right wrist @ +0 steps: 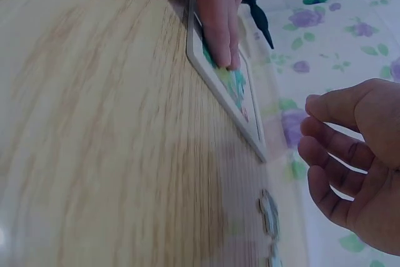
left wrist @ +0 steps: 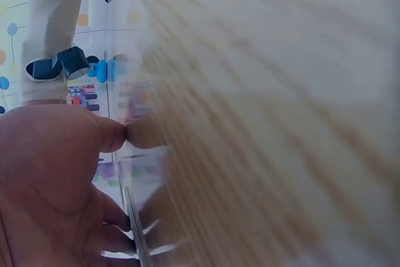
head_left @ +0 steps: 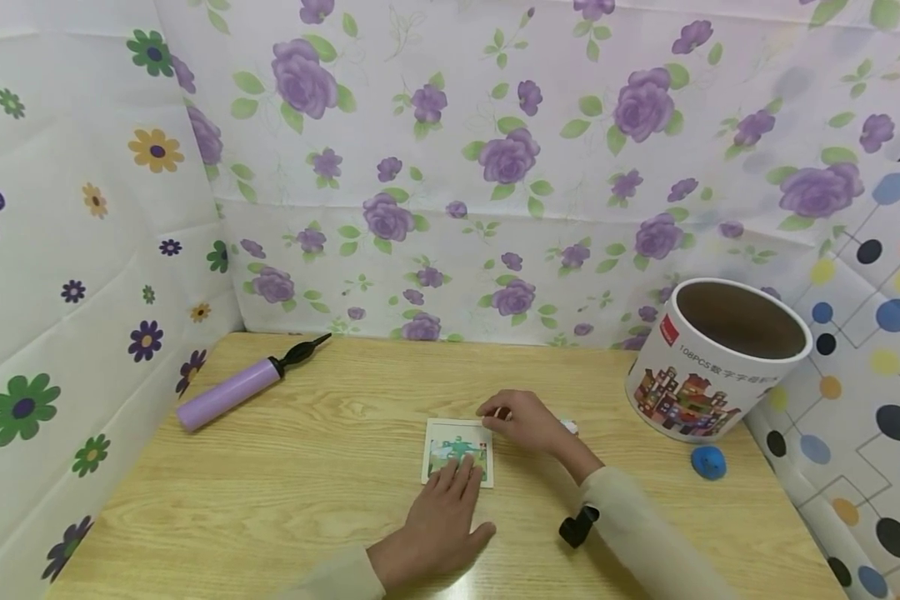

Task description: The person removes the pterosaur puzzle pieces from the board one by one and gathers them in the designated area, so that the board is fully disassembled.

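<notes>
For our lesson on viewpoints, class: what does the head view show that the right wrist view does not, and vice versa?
Only the head view: the white bucket, the blue object beside it and the black wrist strap.

Only the right wrist view: the inner side of the right hand.

Both: the left hand with its fingers on the picture board, the wooden table, the floral sheet and at least part of the pump.

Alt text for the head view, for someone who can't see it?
A left hand rests its fingers on a small framed picture board on a wooden table; the right hand hovers by its upper-right corner. A purple pump lies left, a printed tub and small blue object right.
</notes>
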The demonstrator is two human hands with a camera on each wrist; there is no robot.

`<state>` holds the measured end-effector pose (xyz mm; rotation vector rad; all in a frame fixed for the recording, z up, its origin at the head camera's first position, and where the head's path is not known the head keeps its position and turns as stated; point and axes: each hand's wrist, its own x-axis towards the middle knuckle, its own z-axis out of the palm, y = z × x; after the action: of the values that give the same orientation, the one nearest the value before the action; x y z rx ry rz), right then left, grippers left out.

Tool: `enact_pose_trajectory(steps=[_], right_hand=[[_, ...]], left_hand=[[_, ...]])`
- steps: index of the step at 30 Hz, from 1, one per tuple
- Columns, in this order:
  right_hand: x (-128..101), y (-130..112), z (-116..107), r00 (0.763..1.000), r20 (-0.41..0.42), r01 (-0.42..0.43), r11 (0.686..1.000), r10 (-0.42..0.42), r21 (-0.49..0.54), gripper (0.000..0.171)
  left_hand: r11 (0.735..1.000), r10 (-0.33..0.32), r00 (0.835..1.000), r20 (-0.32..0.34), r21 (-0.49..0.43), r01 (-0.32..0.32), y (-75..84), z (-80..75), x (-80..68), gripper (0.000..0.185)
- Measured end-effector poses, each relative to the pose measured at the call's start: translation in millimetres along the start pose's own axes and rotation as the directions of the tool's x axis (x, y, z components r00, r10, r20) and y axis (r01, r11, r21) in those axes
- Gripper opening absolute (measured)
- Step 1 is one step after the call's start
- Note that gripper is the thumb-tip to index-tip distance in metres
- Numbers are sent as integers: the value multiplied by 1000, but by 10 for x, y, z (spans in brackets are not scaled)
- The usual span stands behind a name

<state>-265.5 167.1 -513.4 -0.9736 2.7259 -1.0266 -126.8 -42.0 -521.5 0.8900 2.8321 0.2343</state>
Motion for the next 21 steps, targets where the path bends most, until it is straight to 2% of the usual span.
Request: enact_pose_trajectory(steps=[9,13,21], right_hand=[[236,-142,199,996,74,42,998,-45,44,22],[292,-152,291,993,112,36,997,-43,66,19],[359,-154,433,991,115,68,996,-75,60,16]], left_hand=[[999,-20,1000,12,39,20,-6,22,3,81],[998,-23,1000,12,59,22,0,10,5,81],[997,-30,999,24,67,29,-11,-1,11,81]])
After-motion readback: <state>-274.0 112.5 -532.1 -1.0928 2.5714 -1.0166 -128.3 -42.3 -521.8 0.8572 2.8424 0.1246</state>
